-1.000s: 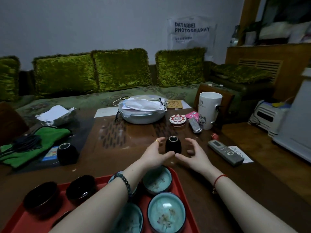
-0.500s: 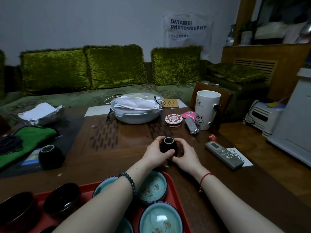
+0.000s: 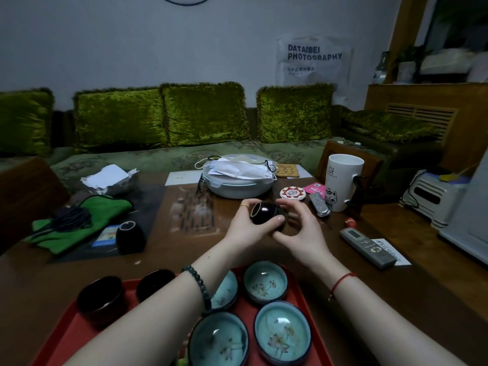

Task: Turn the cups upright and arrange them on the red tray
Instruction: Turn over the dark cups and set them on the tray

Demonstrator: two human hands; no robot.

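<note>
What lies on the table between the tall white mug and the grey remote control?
A small red object sits between the white mug and the grey remote, in the head view.

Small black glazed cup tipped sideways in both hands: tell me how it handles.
The small black glazed cup looks glossy, so probably slippery; left hand and right hand both grip it. Seemingly ceramic: stiff, likely breakable if dropped on the wooden table. Its rounded sides suggest rolling if laid sideways.

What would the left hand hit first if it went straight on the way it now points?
Beyond the black cup that the left hand holds, probably the red-and-white round tin; depth is unclear.
</note>
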